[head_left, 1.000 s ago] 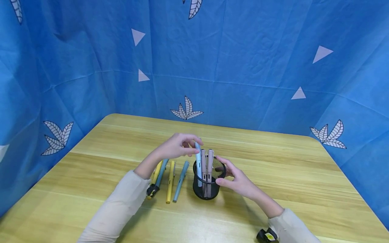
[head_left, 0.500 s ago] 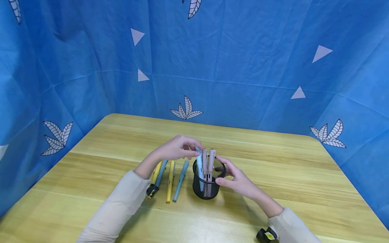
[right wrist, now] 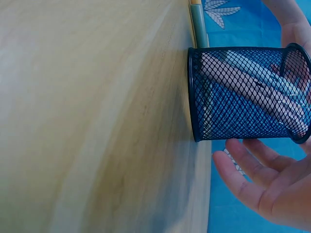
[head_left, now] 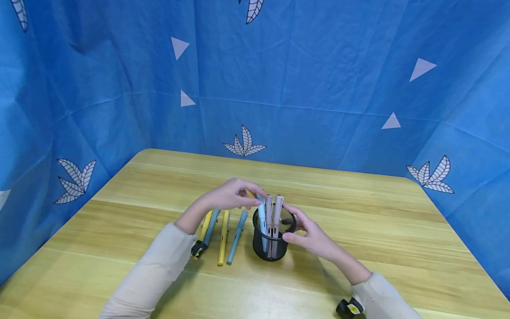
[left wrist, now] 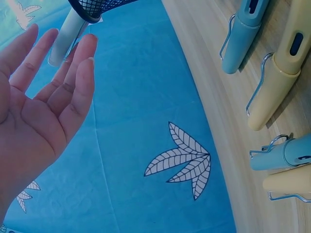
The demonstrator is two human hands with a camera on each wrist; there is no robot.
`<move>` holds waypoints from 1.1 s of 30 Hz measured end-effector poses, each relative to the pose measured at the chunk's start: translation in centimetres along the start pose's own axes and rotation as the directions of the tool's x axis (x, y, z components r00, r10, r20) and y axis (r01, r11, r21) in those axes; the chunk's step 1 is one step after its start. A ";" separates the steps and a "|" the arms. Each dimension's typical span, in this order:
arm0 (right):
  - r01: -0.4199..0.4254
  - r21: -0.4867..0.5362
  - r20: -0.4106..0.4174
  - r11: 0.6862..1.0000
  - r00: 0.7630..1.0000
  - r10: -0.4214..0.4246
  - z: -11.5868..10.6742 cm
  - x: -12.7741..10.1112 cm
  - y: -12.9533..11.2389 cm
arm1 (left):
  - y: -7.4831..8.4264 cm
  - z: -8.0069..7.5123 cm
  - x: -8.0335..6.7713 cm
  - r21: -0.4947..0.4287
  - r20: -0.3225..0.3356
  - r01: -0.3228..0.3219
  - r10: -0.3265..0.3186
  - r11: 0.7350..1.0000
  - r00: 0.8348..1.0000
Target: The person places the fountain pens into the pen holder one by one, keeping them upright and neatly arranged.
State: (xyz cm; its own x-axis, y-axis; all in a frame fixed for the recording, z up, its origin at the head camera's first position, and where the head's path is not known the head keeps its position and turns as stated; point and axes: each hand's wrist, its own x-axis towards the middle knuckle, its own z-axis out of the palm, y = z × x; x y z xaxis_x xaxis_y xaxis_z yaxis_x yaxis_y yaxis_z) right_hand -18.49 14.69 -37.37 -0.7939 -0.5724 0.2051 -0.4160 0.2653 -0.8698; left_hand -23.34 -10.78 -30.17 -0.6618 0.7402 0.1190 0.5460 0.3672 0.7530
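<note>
A black mesh pen holder point(head_left: 270, 255) stands upright on the table, with two greyish-mauve pens point(head_left: 277, 212) and a light blue pen point(head_left: 262, 218) inside. My left hand point(head_left: 233, 195) is at the top of the light blue pen, its fingers spread loosely around the end. In the left wrist view, gaps show between those fingers and the light blue pen point(left wrist: 65, 41). My right hand point(head_left: 312, 237) holds the pen holder from the right side, thumb at the front rim and forefinger toward the back. Its other fingers lie along the mesh wall in the right wrist view.
Left of the holder lie a yellow pen point(head_left: 223, 239) and a teal pen point(head_left: 237, 238). Another yellow pen point(head_left: 205, 227) and teal pen point(head_left: 211, 227) lie farther left, partly behind my left wrist. A blue patterned curtain point(head_left: 318, 88) hangs behind the wooden table point(head_left: 358, 212).
The light blue pen has sunk lower into the holder, and my left fingers have loosened from its top. The mauve pens have shifted slightly right. My right hand stays at the holder.
</note>
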 end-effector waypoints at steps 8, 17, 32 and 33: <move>-0.005 0.004 -0.001 1.000 1.000 0.005 0.1 0.0 0.0 | 0.2 0.1 -0.1 -0.030 0.000 -0.003 0.003 1.000 1.000; -0.004 -0.002 -0.002 1.000 1.000 0.004 0.1 0.0 0.1 | 0.1 0.0 -0.2 -0.032 -0.017 0.012 -0.012 0.999 1.000; -0.007 -0.005 -0.008 1.000 1.000 0.007 0.0 0.0 0.2 | -0.7 -0.3 -1.3 -0.004 -0.033 0.058 -0.058 0.998 0.998; -0.012 -0.004 -0.009 1.000 1.000 0.012 0.0 -0.1 0.1 | -0.7 -0.4 -1.4 -0.002 -0.035 0.059 -0.060 0.998 0.998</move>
State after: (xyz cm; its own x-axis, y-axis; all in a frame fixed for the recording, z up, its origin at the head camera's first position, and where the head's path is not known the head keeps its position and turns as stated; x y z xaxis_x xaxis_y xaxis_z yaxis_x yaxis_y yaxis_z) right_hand -18.50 14.77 -37.48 -0.8029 -0.5620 0.1987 -0.4080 0.2752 -0.8705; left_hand -23.05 -12.28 -30.63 -0.7106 0.6969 0.0965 0.5047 0.4094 0.7601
